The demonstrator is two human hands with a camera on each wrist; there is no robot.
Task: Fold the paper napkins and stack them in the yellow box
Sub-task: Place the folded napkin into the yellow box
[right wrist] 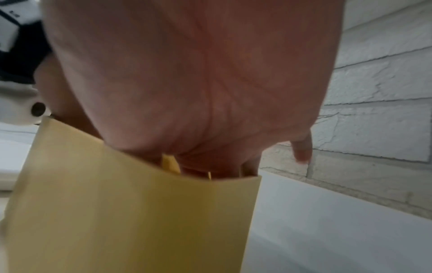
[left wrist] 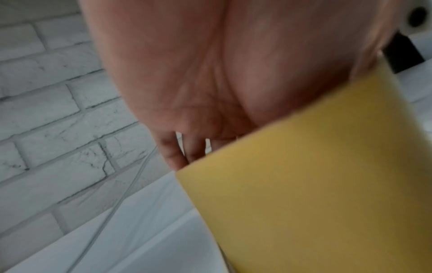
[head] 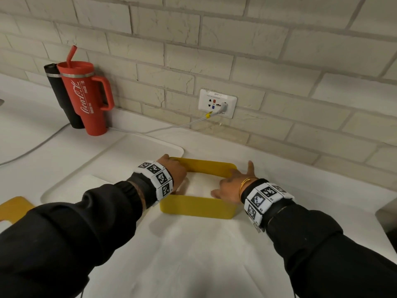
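Napkins, white folded paper [head: 198, 187], lie inside the yellow rectangular plastic box [head: 196, 206] on the white counter [head: 193, 254]. Left hand [head: 175, 172] and right hand [head: 233, 186] reach in, fingers hidden behind the walls, grip impossible to tell; probably pressing the stack flat.

I see a yellow box [head: 194, 206] with white napkins [head: 198, 186] inside it, on a white counter [head: 193, 254]. A white tray [head: 137, 145] lies on the counter to the left, and a yellow lid [head: 14, 206] shows at the left edge. Against the wall stands a red tumbler [head: 88, 97] with white lettering and a red straw, beside a black bottle [head: 61, 93]. The wall is cream brick [head: 257, 39] with pale grout lines. A white socket [head: 217, 103] carries red and blue marks. Both sleeves are black, and each wristband [head: 158, 178] is white with black square-code patterns.
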